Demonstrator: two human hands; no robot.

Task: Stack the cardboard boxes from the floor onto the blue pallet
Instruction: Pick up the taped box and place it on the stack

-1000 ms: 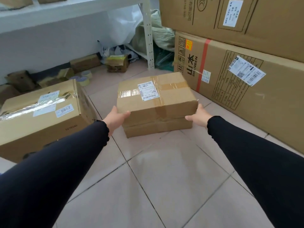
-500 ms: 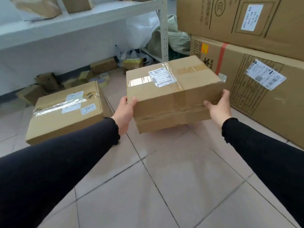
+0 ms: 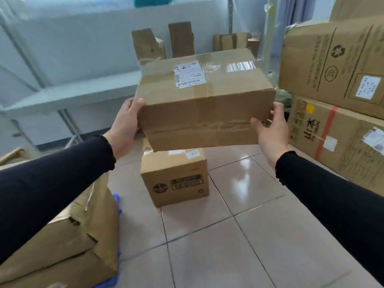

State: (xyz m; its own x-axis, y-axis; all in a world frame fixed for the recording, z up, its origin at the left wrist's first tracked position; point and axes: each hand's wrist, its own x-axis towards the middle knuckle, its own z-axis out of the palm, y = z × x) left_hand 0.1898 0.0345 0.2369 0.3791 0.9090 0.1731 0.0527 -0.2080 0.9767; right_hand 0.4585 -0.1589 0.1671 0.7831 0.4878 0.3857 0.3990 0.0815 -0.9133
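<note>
The taped cardboard box (image 3: pixel 204 96) has risen clear of the floor, the left hand (image 3: pixel 126 125) and right hand (image 3: pixel 271 132) pressing its ends, above a smaller floor box (image 3: pixel 174 179); the pallet's blue edge (image 3: pixel 116 199) sits left.

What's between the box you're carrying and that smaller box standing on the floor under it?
Nothing. In the head view the carried box, held by the left hand and right hand, hangs over the smaller box with only air between.
</note>
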